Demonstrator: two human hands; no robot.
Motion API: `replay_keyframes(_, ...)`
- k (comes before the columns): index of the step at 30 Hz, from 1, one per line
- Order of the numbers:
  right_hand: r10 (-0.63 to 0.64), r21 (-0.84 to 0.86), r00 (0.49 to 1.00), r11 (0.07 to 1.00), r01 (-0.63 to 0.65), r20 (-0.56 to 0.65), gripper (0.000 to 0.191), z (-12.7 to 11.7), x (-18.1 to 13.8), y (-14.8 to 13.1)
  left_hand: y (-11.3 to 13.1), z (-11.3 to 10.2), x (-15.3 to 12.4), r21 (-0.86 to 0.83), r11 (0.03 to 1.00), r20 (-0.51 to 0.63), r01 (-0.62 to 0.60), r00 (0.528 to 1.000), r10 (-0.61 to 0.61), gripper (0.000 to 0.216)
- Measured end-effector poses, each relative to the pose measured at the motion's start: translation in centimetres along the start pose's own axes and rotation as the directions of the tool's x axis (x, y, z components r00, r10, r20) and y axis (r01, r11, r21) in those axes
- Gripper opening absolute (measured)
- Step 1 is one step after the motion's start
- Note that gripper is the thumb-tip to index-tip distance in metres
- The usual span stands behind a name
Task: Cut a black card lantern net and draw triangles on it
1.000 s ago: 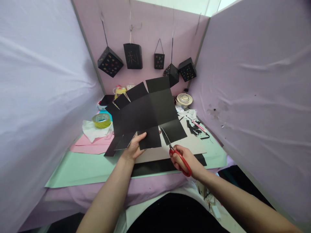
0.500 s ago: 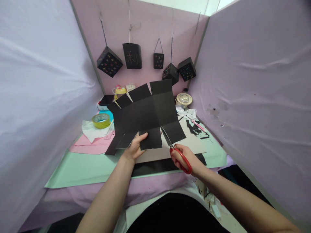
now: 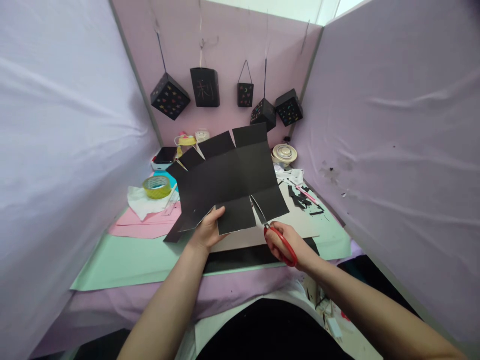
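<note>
My left hand (image 3: 208,229) grips a large sheet of black cardstock (image 3: 221,180) by its lower edge, thumb on the near face and the other fingers behind it. The sheet is tilted up above the table, with creases across it and slits forming flaps along its upper and lower edges. In my right hand (image 3: 287,242) is a pair of red-handled scissors (image 3: 284,246), my fingers closed round the handles. The blades lie in a lower slit, between two flaps, with the tip near the top of the cut.
Yellowish tape roll (image 3: 156,187) lies on white tissue over pink paper (image 3: 146,226) at left. Black scraps (image 3: 300,197) and a pink pen (image 3: 307,195) are at right. Black box lanterns (image 3: 170,96) hang along the back wall; fabric walls (image 3: 393,125) close in both sides.
The black cardstock has shifted slightly right and its lower middle flap has swung a little. The scissors stay in the same slit, their blades now more closed together.
</note>
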State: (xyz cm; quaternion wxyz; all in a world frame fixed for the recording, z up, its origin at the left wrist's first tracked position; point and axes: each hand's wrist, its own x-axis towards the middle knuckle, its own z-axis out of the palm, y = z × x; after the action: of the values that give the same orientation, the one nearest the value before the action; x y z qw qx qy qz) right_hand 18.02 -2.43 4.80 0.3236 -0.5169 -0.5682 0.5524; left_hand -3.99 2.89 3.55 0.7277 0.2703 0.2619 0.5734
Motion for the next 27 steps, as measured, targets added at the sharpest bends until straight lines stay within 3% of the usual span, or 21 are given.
replay_keyframes(2,0.032,0.040,0.999,0.999,-0.034,0.036,0.041,-0.3,0.1,0.2,-0.1,0.2,0.2,0.013,0.997,-0.076,0.079,0.994,-0.077,0.016)
replay_keyframes(5,0.120,0.169,0.988,0.976,-0.136,0.100,0.050,-0.6,-0.3,0.3,-0.8,0.7,0.1,0.052,0.972,-0.190,0.227,0.958,-0.214,0.017)
replay_keyframes(8,0.259,0.275,0.954,0.916,-0.292,0.150,0.051,-0.8,-1.3,0.6,-2.0,0.6,-1.4,0.174,0.900,-0.115,0.400,0.916,-0.385,0.027)
replay_keyframes(10,0.343,0.294,0.922,0.876,-0.383,0.181,0.052,-0.9,-2.1,1.1,-2.3,0.3,-3.2,0.415,0.769,-0.055,0.486,0.857,-0.512,0.038)
replay_keyframes(12,0.380,0.286,0.901,0.857,-0.428,0.209,0.053,-1.1,-2.6,1.8,-1.9,0.4,-5.6,0.719,0.551,-0.059,0.424,0.826,-0.560,0.041)
replay_keyframes(14,0.393,0.282,0.896,0.853,-0.439,0.207,0.054,-1.2,-2.8,2.6,-0.4,1.1,-8.3,0.932,0.251,-0.064,0.262,0.799,-0.597,0.035)
replay_keyframes(15,0.397,0.281,0.896,0.853,-0.440,0.197,0.054,-1.2,-2.8,3.0,0.5,1.8,-9.8,0.979,0.137,-0.042,0.150,0.808,-0.587,0.032)
replay_keyframes(17,0.401,0.280,0.898,0.854,-0.438,0.180,0.054,-1.3,-2.8,3.7,2.6,3.5,-12.5,0.998,0.050,0.066,-0.048,0.870,-0.488,0.023)
replay_keyframes(19,0.391,0.277,0.903,0.861,-0.427,0.175,0.054,-1.3,-2.7,4.2,4.2,5.3,-13.8,0.993,0.086,0.105,-0.079,0.927,-0.361,0.024)
replay_keyframes(21,0.378,0.267,0.907,0.869,-0.417,0.188,0.054,-1.3,-2.8,4.5,4.6,6.5,-12.8,0.974,0.210,0.139,-0.085,0.956,-0.260,0.025)
replay_keyframes(24,0.384,0.234,0.904,0.877,-0.420,0.186,0.053,-1.2,-2.9,4.7,2.6,6.3,-6.8,0.847,0.507,0.176,-0.158,0.984,0.014,0.027)
replay_keyframes(25,0.391,0.223,0.903,0.878,-0.424,0.178,0.053,-1.1,-3.0,4.7,1.4,5.7,-4.2,0.820,0.543,0.180,-0.181,0.982,0.055,0.032)
replay_keyframes(27,0.406,0.204,0.900,0.878,-0.432,0.157,0.052,-1.1,-3.0,4.7,-1.2,4.3,0.6,0.841,0.511,0.170,-0.180,0.983,0.065,0.037)
